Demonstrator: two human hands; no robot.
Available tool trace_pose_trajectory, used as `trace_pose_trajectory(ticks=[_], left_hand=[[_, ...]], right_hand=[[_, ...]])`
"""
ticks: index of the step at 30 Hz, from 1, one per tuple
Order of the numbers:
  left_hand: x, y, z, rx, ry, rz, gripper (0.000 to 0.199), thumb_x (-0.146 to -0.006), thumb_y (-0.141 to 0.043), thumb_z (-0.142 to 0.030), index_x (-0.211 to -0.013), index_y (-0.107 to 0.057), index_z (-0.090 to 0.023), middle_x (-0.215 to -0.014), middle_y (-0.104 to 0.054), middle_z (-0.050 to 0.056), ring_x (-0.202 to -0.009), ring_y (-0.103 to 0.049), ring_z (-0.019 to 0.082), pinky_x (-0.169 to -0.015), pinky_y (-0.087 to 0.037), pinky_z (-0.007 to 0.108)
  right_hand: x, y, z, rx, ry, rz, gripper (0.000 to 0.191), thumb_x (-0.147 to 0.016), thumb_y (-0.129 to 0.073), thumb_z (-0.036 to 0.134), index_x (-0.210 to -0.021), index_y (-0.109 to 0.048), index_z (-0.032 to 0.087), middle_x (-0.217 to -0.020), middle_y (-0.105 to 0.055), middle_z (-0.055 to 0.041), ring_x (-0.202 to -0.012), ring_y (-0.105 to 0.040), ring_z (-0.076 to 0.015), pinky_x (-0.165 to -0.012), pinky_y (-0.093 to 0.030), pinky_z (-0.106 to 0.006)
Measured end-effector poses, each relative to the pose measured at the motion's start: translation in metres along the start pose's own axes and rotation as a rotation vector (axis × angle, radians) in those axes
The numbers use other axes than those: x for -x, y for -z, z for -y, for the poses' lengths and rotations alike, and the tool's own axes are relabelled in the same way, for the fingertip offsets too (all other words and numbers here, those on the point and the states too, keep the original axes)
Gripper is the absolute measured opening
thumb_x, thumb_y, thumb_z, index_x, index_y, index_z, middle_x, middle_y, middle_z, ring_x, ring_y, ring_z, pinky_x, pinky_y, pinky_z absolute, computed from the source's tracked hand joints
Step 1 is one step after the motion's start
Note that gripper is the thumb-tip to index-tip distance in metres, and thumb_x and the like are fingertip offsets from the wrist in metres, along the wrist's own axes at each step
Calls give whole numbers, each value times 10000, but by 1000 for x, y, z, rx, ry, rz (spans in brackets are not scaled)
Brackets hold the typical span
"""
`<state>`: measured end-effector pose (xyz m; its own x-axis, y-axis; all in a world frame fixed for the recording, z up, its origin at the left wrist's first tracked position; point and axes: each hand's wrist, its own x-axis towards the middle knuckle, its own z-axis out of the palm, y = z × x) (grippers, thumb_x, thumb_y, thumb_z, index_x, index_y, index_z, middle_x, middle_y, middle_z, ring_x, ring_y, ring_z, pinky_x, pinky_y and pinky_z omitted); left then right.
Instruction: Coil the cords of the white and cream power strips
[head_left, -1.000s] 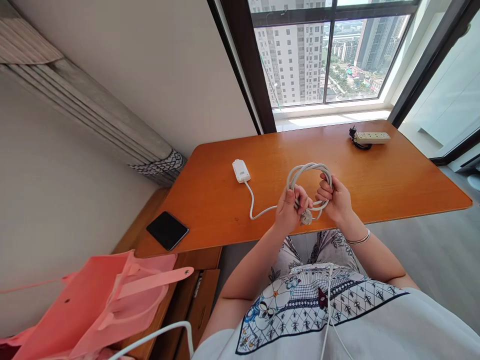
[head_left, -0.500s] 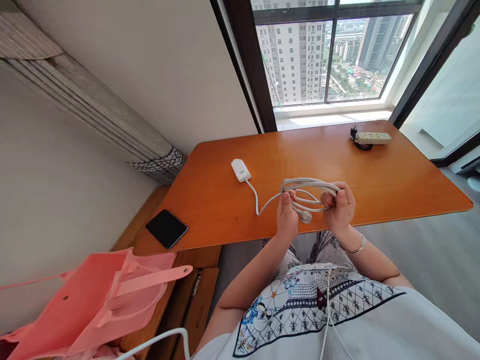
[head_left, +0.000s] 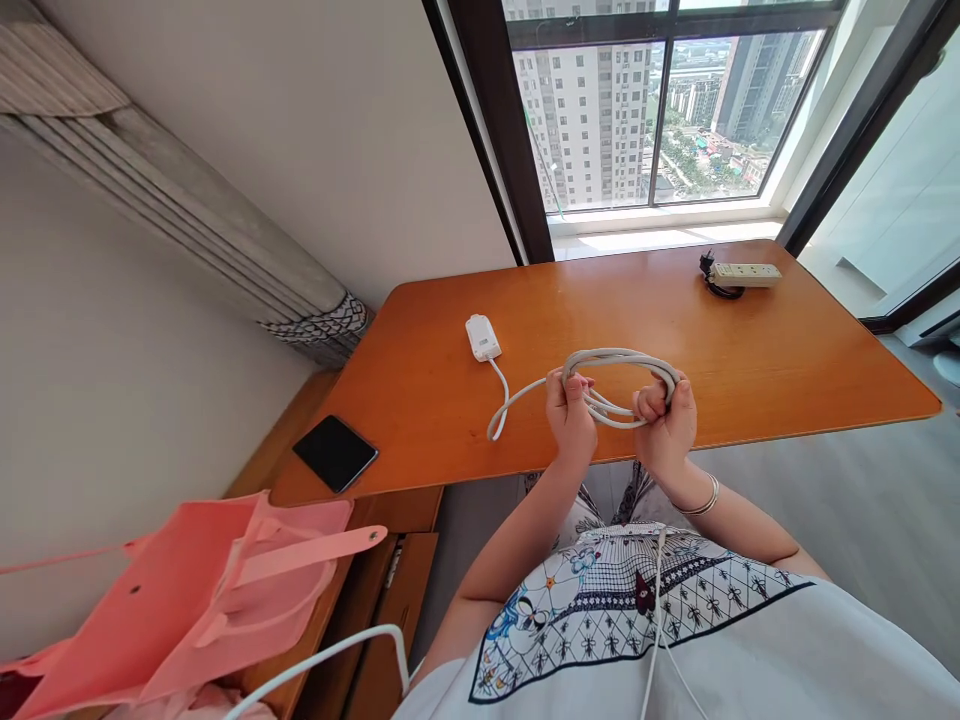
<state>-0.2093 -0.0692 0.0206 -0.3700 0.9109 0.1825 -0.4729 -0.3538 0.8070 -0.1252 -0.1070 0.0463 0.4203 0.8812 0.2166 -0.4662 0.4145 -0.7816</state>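
A white power cord (head_left: pixel 616 354) is gathered in several loose loops over the table's front part. My left hand (head_left: pixel 573 414) closes round the left end of the loops, thumb on top. At the right end, my right hand (head_left: pixel 669 418) grips the same coil with its fingers curled in. From my left hand the cord runs left in a small bend to a white block (head_left: pixel 482 338), perhaps a socket block, lying on the tabletop. The cord's plug is not visible now.
The brown table (head_left: pixel 450 440) carries a beige power strip (head_left: pixel 746 275) with a black plug at its far right. A black phone or tablet (head_left: pixel 335 454) lies near the left edge. Below left is an open pink bag (head_left: pixel 187 590). A window (head_left: pixel 660 120) stands behind.
The loops have been drawn into a rounder coil, and my right hand has shifted slightly left. The cord's bend has moved left, towards the white block. The plug has gone out of sight.
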Motion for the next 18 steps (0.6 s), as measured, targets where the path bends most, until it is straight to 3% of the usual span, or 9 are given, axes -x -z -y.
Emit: trace_pose_trajectory(ticks=[3,7,14,18], left_hand=[[-7,-2,5,-73,-44,-116,243,-825,-762,-307,-884,-539,-230,-822,-517,-52,-730,-547,83,-767,-500,203],[-13,-10,6,-55,-151,-183,371,-739,-808,-206,-921,-486,-238,-917,-506,-51,-823,-579,74,-807,-495,193],[2,0,9,-103,-197,-113,468,-650,-896,-393,-820,-497,-220,-842,-494,-46,-815,-536,103,-845,-470,238],[11,13,19,56,-10,-119,558,-602,-912,-523,-826,-501,-219,-817,-509,-53,-792,-552,99,-833,-461,245]], right_hand=[[2,-5,-6,-76,-7,-49,466,-867,-605,701,-769,-476,264,-574,-189,83,-483,-154,-112,-494,-226,-290],[7,-9,-13,-128,74,-51,447,-827,-668,700,-808,-521,278,-566,-224,80,-487,-190,-113,-500,-239,-287],[-5,-6,-6,-34,156,-62,542,-804,-623,778,-789,-431,271,-556,-180,92,-464,-175,-102,-477,-207,-267],[-5,-4,-5,-72,213,-22,523,-831,-625,744,-790,-425,263,-550,-190,101,-444,-166,-84,-468,-211,-244]])
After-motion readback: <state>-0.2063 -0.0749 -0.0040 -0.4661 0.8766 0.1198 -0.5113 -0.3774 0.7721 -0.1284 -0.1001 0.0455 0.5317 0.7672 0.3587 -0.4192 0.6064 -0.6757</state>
